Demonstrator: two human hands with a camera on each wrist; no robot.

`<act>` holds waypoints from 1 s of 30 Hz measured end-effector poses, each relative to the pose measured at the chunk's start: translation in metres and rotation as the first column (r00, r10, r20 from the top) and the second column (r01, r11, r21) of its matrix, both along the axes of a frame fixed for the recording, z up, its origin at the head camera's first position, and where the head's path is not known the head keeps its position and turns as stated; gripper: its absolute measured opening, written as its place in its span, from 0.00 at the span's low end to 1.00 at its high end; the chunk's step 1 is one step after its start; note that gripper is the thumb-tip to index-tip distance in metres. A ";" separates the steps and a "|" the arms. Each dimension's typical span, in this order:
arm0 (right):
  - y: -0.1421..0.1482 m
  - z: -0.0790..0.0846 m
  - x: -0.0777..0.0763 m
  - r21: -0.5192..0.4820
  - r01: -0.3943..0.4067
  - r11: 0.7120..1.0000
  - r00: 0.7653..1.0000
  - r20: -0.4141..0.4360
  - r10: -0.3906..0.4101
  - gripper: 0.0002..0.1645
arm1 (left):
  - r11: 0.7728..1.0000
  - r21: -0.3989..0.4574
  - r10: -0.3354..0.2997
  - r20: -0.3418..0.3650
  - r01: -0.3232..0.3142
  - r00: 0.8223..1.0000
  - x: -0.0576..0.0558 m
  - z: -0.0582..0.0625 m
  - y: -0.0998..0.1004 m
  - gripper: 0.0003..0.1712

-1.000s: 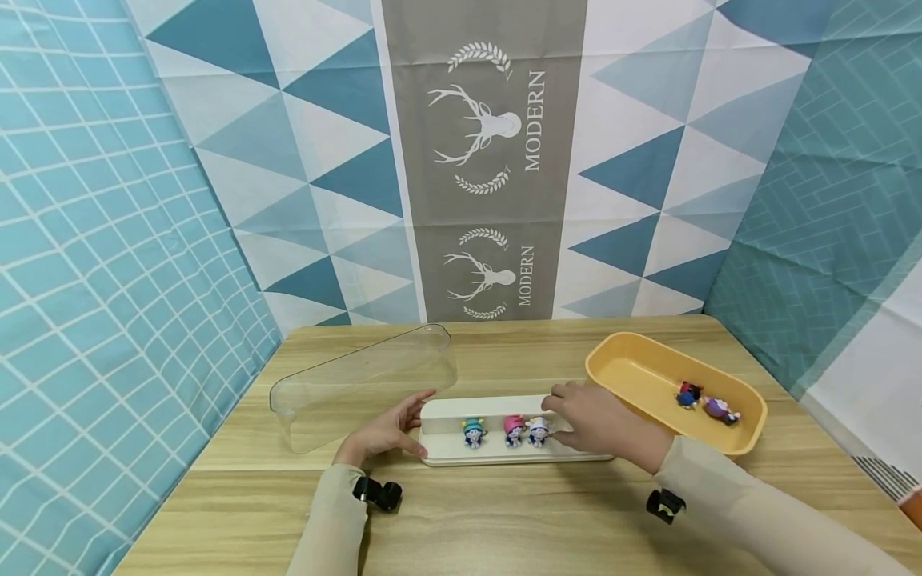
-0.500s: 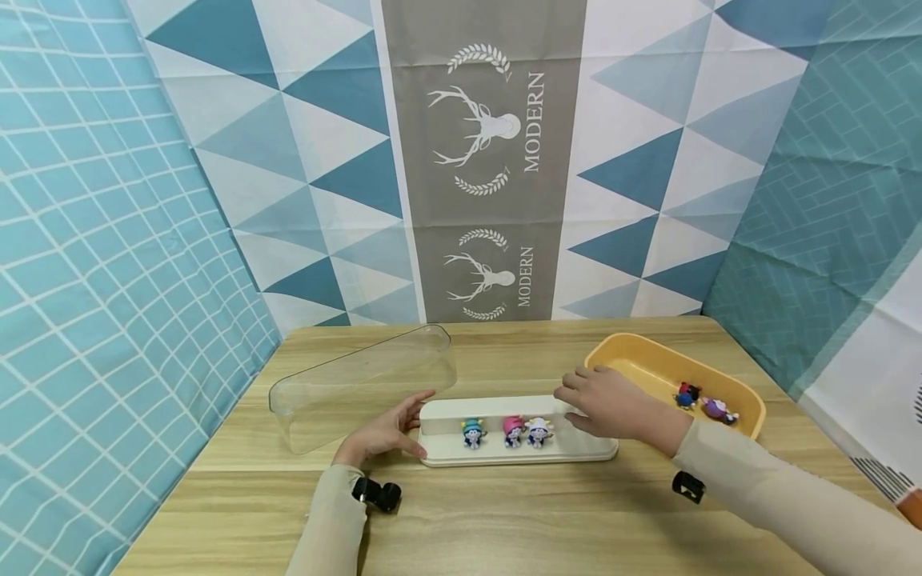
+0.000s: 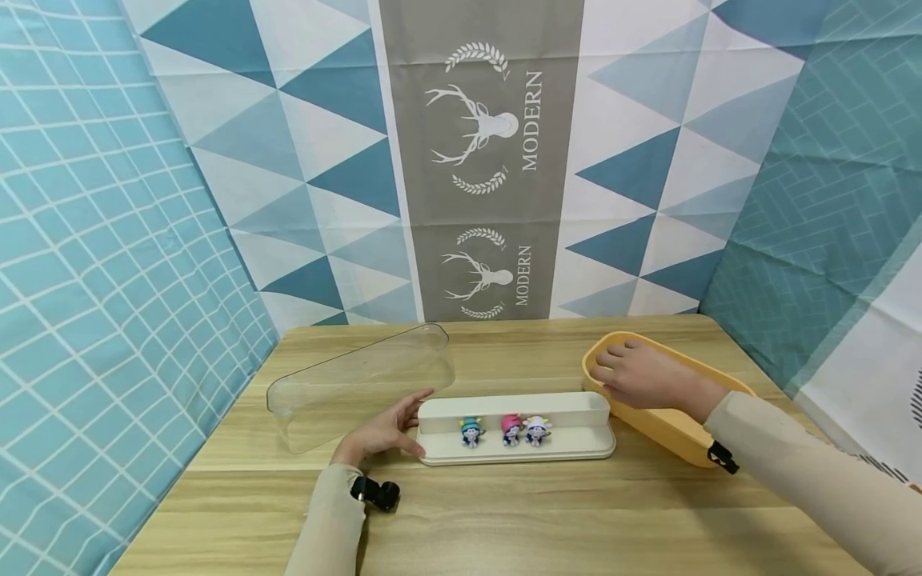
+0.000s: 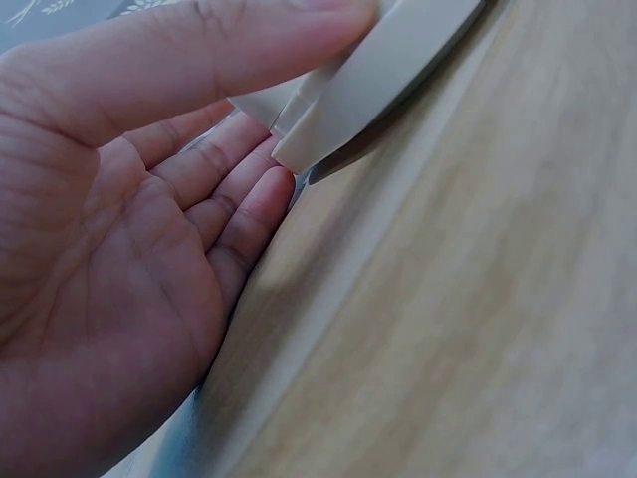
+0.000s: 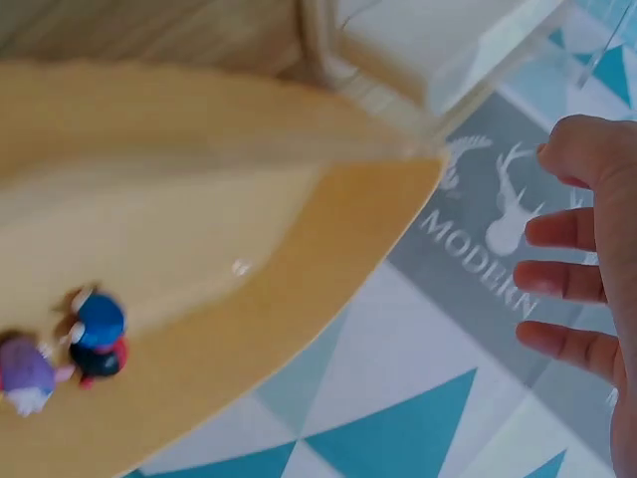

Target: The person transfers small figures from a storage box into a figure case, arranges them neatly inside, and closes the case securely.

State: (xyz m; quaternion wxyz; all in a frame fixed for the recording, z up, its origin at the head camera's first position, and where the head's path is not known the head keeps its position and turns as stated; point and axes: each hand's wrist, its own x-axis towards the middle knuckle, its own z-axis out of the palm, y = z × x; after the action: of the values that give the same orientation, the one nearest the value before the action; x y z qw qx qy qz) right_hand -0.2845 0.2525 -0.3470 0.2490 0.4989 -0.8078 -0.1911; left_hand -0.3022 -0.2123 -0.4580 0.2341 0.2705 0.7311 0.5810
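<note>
My left hand (image 3: 380,432) holds the left end of a long white stepped display stand (image 3: 515,406); in the left wrist view the thumb lies over its edge with the fingers behind. Three small figurines stand on its lower step: one with a teal hat (image 3: 471,432), one with a pink hat (image 3: 512,430) and one with a white horned hat (image 3: 537,430). My right hand (image 3: 648,376) is above the far left part of a yellow tub (image 3: 691,445), fingers apart and holding nothing. A blue-and-red figurine (image 5: 98,334) and a purple one (image 5: 27,372) lie in the tub.
A clear plastic cover (image 3: 360,388) sits on the wooden table (image 3: 490,520) behind my left hand. The tub is right beside the stand's right end. A patterned cloth backdrop (image 3: 490,160) rises behind the table, with blue cloth (image 3: 108,240) on the left.
My right hand has let go of the white-hatted figurine on the stand, then moved right and back over the yellow tub. The left hand has stayed at the stand's end.
</note>
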 end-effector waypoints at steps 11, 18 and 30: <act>0.038 0.003 -0.015 0.029 -0.025 0.999 1.000 0.001 0.025 0.14 | 1.000 -0.017 0.005 -0.002 -0.005 1.000 0.001 -0.001 -0.001 0.63; 0.054 0.004 -0.019 0.057 0.011 0.998 0.998 0.054 -0.014 0.14 | 1.000 -0.012 0.004 0.003 -0.004 1.000 0.001 -0.001 -0.001 0.62; 0.085 0.006 -0.025 0.132 0.079 0.988 0.987 0.132 -0.097 0.15 | 0.999 -0.033 -0.003 -0.022 0.002 1.000 0.000 0.001 0.000 0.63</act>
State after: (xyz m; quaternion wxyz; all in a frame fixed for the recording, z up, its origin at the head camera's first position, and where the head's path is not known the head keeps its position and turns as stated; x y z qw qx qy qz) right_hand -0.3099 0.3371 -0.3415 0.1520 0.4894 -0.8306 -0.2177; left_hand -0.3018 -0.2122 -0.4572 0.2312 0.2740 0.7428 0.5655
